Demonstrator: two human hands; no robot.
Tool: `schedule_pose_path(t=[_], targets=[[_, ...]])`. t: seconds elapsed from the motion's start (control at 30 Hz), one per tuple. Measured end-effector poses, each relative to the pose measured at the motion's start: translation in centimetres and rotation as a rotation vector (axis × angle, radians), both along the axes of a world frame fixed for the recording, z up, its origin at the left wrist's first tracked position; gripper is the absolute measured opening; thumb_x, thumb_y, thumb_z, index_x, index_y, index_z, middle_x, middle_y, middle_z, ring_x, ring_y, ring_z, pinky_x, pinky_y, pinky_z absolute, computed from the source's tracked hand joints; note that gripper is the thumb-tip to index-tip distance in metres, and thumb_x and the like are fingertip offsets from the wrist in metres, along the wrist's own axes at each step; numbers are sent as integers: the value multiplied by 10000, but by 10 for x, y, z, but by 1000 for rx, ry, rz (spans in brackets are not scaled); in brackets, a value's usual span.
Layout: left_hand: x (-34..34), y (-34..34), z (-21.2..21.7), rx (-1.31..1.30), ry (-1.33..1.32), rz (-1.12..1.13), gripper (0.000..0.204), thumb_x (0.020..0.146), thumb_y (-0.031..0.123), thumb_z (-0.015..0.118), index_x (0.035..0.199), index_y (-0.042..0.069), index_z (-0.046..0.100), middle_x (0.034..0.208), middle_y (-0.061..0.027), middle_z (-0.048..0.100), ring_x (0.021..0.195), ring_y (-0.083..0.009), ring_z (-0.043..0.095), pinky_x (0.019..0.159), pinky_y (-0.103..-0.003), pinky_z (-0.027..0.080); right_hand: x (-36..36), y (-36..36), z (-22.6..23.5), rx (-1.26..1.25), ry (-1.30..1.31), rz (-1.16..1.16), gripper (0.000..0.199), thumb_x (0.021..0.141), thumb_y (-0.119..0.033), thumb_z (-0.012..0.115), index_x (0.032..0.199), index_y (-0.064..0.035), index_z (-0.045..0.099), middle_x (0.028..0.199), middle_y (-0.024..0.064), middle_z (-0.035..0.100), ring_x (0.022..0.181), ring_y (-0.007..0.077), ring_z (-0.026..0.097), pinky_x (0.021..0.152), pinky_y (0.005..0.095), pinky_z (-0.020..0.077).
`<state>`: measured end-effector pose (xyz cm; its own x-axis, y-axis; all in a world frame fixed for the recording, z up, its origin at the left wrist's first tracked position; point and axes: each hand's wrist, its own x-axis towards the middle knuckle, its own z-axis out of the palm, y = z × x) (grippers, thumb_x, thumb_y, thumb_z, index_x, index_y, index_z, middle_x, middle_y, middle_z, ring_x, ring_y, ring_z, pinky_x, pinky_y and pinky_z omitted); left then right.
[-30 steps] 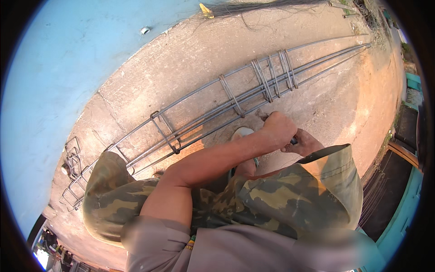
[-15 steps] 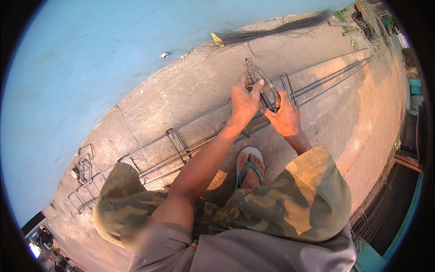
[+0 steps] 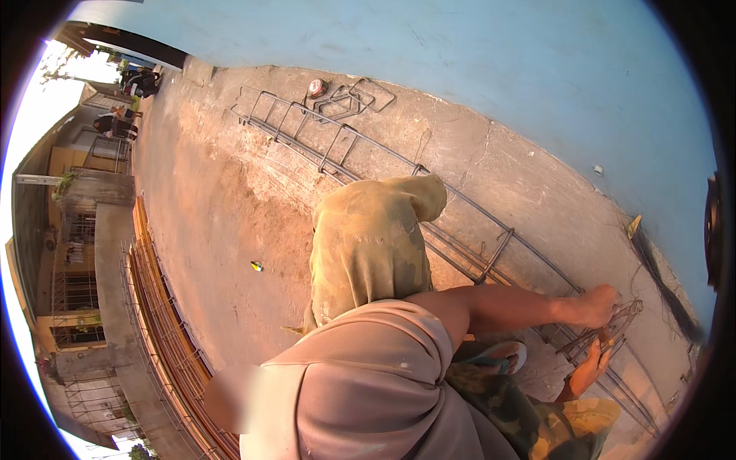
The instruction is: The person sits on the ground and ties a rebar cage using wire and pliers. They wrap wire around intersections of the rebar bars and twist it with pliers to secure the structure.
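At the lower right my left hand [image 3: 598, 305] has its fingers curled around a pair of metal pincers [image 3: 630, 311], whose jaws point away from me. Just below it, my right hand [image 3: 586, 374] is closed about the handles, its fingertips partly lit. Both hands are small here, and their exact grip is hard to make out. Under them runs a long rebar cage [image 3: 530, 249] of thin rods with square stirrups [image 3: 497, 254]. It lies on the concrete ground, and my bent knee [image 3: 376, 230] hides part of it.
Loose stirrups [image 3: 374, 93] and a round tape measure [image 3: 317, 87] lie by the cage's far end. A dark bundle of tie wire [image 3: 665, 290] rests against the blue wall [image 3: 537, 69]. Long rusty bars [image 3: 165, 330] are stacked at left; people [image 3: 116, 124] are in the distance.
My view has swung left, so the hands and pincers now appear at the lower right. The cage's far end, the stacked bars and the houses show more fully. Both hands remain at the pincers.
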<state>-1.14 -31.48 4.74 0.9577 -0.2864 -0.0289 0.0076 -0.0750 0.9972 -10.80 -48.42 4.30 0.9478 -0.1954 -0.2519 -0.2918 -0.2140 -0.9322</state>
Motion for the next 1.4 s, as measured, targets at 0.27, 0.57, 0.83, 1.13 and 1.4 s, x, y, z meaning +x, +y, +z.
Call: schedule_pose_path(t=[0.27,0.57,0.83,1.13,1.4], targets=[[31,38,8,-210,-248,336,231,949,35,513,736,-49,551,554,-133,548,480,-196,585,462,-356,478,40,20,41,377,-192,-31,561,975,-333,498,1409,11,406,1437,170,445,1318,246,416,1122,368,284],[80,212,17,-563,86,1025,269,1015,128,468,1099,-84,610,649,-45,545,473,-115,540,437,-261,445,70,-56,72,-144,-291,-317,544,970,-427,529,1348,-36,506,1431,135,490,1278,256,478,1050,407,396],[42,163,98,-296,-306,742,286,994,184,493,991,-63,638,792,-130,678,680,-184,595,622,-342,466,123,120,136,-750,-683,276,540,1011,-382,498,1369,20,460,1364,196,512,1289,328,468,1073,425,361],[106,168,216,-267,-343,263,224,903,171,587,974,-35,639,919,-181,671,835,-231,644,774,-375,493,203,151,162,28,-368,337,396,1047,-337,427,1246,-21,557,906,5,505,681,44,367,586,234,297],[70,446,71,1401,-66,-235,270,845,251,674,954,9,724,1049,-178,701,938,-280,696,828,-402,540,191,89,160,-662,-415,542,367,1049,-335,400,1115,-33,598,730,-57,354,617,41,269,528,226,204]])
